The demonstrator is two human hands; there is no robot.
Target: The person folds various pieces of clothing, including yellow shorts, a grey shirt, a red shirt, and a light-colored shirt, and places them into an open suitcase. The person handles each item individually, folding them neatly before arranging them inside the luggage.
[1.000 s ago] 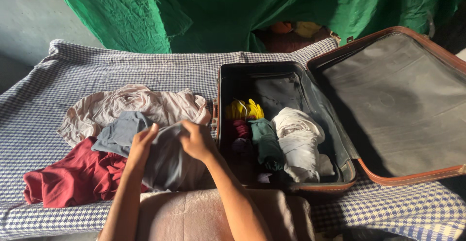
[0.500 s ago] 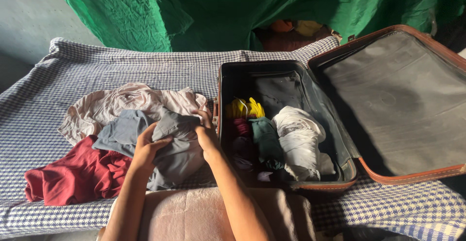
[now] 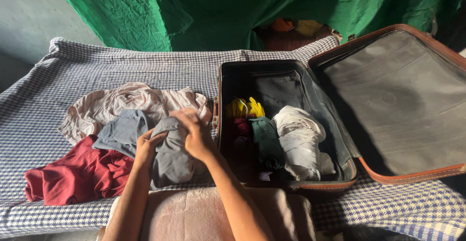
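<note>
Both of my hands grip a grey garment (image 3: 171, 157), bunched into a narrow bundle on the checked bedsheet (image 3: 145, 66). My left hand (image 3: 147, 146) holds its left side and my right hand (image 3: 194, 134) clasps its top and right side. The bundle lies on a grey-blue cloth (image 3: 119, 131), with a dark red garment (image 3: 77, 175) to the left and a pale pink one (image 3: 126, 102) behind. Just right of my hands stands an open brown suitcase (image 3: 320, 185) holding rolled yellow (image 3: 245, 109), maroon (image 3: 241, 127), green (image 3: 266, 141) and white (image 3: 297, 136) clothes.
The suitcase lid (image 3: 403, 100) lies open to the right. A green cloth (image 3: 218, 8) hangs behind the bed, with a few coloured items (image 3: 291, 27) in a gap under it. A pale cushion-like surface (image 3: 204, 214) is right in front of me.
The grey garment has been gathered from a loose spread into a tighter, narrower bundle. My right hand moved up and over its top while my left hand stayed on its left side.
</note>
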